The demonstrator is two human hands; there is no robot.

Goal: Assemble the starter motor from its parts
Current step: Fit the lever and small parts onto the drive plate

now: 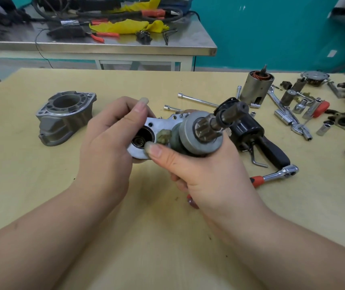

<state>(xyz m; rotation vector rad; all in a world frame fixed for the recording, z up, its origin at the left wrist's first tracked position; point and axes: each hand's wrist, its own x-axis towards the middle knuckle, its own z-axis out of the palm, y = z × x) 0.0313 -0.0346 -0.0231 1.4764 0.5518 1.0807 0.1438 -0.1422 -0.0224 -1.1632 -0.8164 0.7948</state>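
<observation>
Left hand: gripping the flat silver aluminium plate with a round bearing bore, fingers curled round its edge.
Right hand: holding the grey steel pinion-and-clutch shaft above the pale wooden table, thumb pressing the plate.
Grey cast nose housing: lying on the table, left of both hands.

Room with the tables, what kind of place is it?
Probably a repair workshop. A wooden table holds sockets, a ratchet and motor parts like the aluminium housing. Behind it, a steel bench carries pliers and cables.
</observation>
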